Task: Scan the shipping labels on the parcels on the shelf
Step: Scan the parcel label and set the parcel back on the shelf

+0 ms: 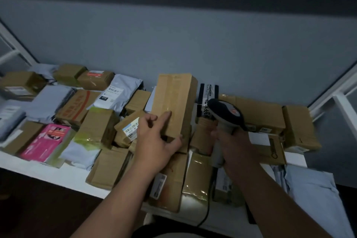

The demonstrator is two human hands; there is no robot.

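A long brown cardboard parcel [173, 100] stands tilted up in the middle of the shelf, its taped plain face toward me. My left hand [156, 141] grips its lower end, index finger on the face and thumb under the bottom edge. My right hand [235, 145] holds the grey handle of a barcode scanner [227, 116], whose dark head points away toward the parcels behind. Its black cable [207, 212] hangs over the shelf's front edge. A small box with a white barcode label [131, 126] lies just left of my left hand.
The white shelf [63, 177] is crowded with brown boxes, grey poly mailers [117, 94] and a pink package [48, 141] at the left. More boxes [299, 127] sit at the right. A grey wall rises behind; white frame posts stand at both sides.
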